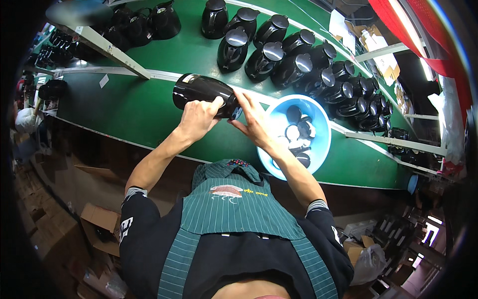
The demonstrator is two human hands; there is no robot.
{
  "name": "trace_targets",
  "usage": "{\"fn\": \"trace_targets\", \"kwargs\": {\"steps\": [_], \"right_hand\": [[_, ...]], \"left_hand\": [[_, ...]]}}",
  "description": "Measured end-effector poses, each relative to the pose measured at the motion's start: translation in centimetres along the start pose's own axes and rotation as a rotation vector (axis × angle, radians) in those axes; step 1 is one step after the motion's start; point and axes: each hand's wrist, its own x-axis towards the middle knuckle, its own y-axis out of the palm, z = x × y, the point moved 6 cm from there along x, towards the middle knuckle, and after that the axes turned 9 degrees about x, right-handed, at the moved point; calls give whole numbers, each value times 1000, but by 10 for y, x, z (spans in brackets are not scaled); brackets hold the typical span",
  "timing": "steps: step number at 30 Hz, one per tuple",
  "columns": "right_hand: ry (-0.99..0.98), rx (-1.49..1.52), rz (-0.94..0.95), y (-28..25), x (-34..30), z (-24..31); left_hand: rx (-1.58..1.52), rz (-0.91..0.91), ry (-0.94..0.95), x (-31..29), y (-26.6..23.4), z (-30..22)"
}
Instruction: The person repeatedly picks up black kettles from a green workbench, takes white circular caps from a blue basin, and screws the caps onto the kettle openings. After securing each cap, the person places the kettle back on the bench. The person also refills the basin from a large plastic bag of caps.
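Note:
A glossy black jug point(203, 91) lies tilted on its side in the air over the green bench, its base toward the left. My left hand point(198, 118) is closed round its handle side. At the jug's other end, the fingers of my right hand point(253, 118) grip the top, where a shiny dark lid point(236, 111) partly shows between the hands. Just right of my right hand stands a light blue basin point(323, 134), holding several round black and white lids point(292, 132).
Rows of black lidded jugs point(264, 60) stand on the green bench point(124, 102) at the back and right. More dark jugs point(164, 21) are at the back left. Metal posts point(117, 55) rise at the bench's edge. Cardboard boxes point(99, 222) sit below on the left.

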Motion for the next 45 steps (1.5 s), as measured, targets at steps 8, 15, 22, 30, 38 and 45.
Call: {"fn": "trace_targets", "kwargs": {"steps": [8, 15, 22, 30, 38, 45], "right_hand": [[1065, 1170, -170, 63, -36, -52], [1272, 1543, -231, 101, -51, -100], [834, 304, -576, -28, -121, -203], [967, -668, -37, -29, -124, -252], [989, -848, 169, -29, -111, -284], [939, -779, 204, -34, -98, -293]], "left_hand": [[234, -176, 107, -15, 20, -27], [204, -222, 184, -17, 39, 8], [-321, -363, -432, 41, 16, 137], [-928, -637, -541, 125, 117, 239], [-390, -662, -774, 116, 110, 312], [205, -520, -879, 155, 40, 450]]}}
